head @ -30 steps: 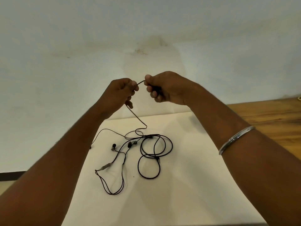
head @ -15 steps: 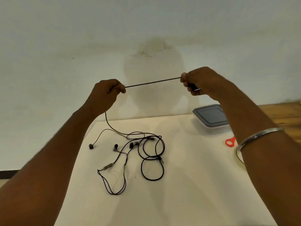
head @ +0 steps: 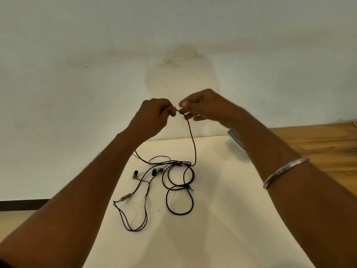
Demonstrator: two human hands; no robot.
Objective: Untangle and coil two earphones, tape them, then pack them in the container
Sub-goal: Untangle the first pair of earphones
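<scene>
A thin dark cable (head: 191, 136) is pinched in the curled fingers of the left hand (head: 154, 117) and is gripped also by the right hand (head: 206, 106) just beside it, whose fingers are curled and blurred. Below both hands the tangled earphones (head: 173, 182) are laid on the white table (head: 222, 219). A grey container (head: 234, 137) is partly hidden under the right wrist, where a metal bangle (head: 286, 172) is worn.

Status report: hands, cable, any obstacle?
Left hand and right hand both pinch one cable, raised. Earphones tangled on white mat. Container mostly hidden behind right forearm.
</scene>
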